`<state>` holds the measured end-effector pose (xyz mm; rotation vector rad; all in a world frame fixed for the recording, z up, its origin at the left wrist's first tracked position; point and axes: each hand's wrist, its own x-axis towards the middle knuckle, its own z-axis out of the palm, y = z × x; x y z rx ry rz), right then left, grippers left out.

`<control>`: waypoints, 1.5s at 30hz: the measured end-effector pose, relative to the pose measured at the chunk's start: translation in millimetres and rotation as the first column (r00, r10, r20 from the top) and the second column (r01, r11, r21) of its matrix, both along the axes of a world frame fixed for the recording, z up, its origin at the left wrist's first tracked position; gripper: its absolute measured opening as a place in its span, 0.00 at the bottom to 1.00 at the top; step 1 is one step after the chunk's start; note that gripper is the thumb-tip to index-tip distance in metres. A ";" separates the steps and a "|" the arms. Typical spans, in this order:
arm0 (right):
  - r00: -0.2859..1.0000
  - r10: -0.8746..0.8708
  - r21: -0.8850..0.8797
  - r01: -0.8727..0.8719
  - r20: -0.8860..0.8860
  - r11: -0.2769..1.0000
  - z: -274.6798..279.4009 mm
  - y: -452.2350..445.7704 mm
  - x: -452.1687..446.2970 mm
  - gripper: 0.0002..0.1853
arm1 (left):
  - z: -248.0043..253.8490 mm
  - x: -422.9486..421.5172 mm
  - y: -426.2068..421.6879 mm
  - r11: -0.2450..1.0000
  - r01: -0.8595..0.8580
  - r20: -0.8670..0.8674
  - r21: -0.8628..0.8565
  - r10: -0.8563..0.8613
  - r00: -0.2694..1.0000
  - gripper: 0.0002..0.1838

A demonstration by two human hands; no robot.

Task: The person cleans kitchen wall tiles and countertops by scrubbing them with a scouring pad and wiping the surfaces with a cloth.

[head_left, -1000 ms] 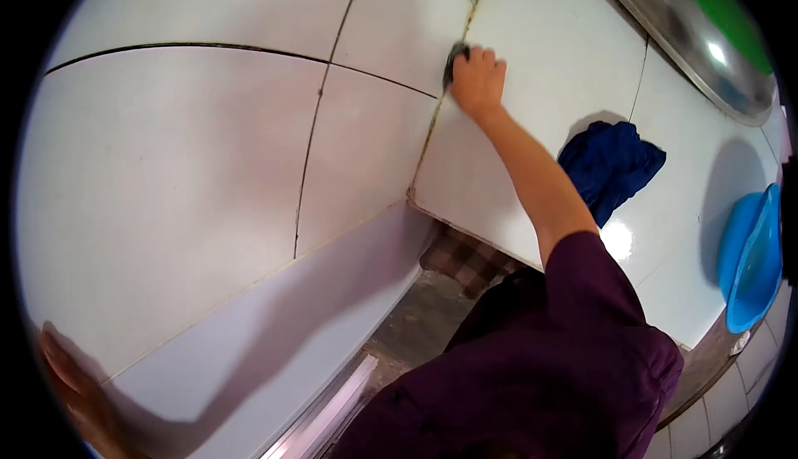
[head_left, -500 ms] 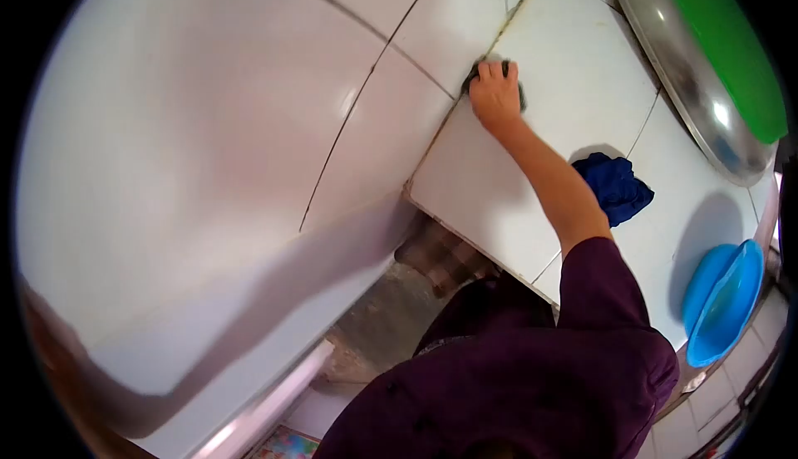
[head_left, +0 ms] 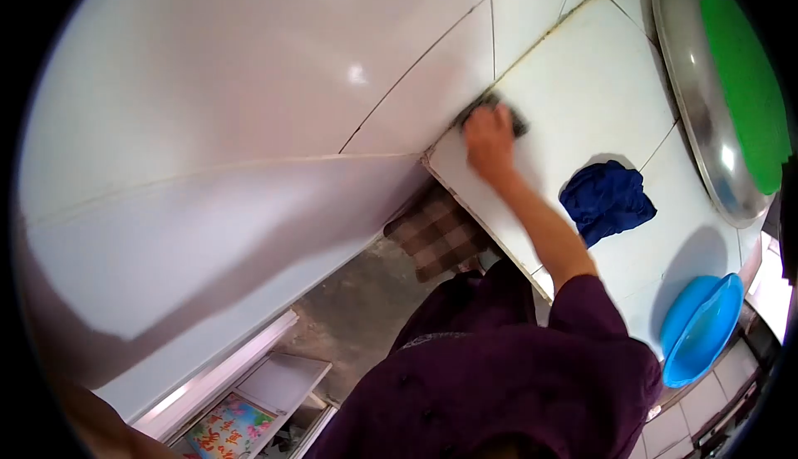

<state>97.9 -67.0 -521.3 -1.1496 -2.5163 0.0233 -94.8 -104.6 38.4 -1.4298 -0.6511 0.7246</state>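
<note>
My right hand [head_left: 489,133] is closed on a dark scouring pad [head_left: 517,123], pressed on the white tiled counter [head_left: 573,68] along its seam with the tiled wall [head_left: 274,60]. The hand and pad are smeared by motion. Beside my right forearm lies a crumpled dark blue cloth [head_left: 607,201]. Of my left arm, only a dim part shows at the lower left edge, by the wall; its fingers cannot be made out.
A large metal lid or tray [head_left: 694,93] with a green round item [head_left: 744,98] leans at the upper right. A blue basin [head_left: 702,326] sits at the counter's right end. Below are a checked cloth [head_left: 436,230], the floor and a colourful printed sheet [head_left: 229,426].
My right hand and the pad have moved along the seam towards the counter's near corner. The view has shifted, and my left hand's fingers have dropped out of clear sight.
</note>
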 end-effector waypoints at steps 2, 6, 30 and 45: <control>0.957 0.246 0.038 -0.243 -0.150 0.969 -15.3 -56.5 -14.2 0.06 | -4.9 -3.7 -5.2 1.000 -0.004 0.031 0.003 0.004 1.000 0.34; 0.963 0.267 -0.084 -0.269 -0.038 0.959 -13.2 -50.3 -15.2 0.11 | -11.4 -6.6 -18.3 1.000 -0.016 0.076 0.005 0.016 0.997 0.34; 0.916 0.383 -0.036 -0.381 0.117 0.924 -6.4 -77.0 1.9 0.19 | -35.3 -28.3 -62.2 0.996 -0.083 0.257 0.011 0.077 0.963 0.33; 0.948 0.312 -0.140 -0.301 0.059 0.943 3.1 -58.7 -21.6 0.16 | -39.9 -32.5 -66.0 0.993 -0.113 0.300 0.014 0.104 0.948 0.33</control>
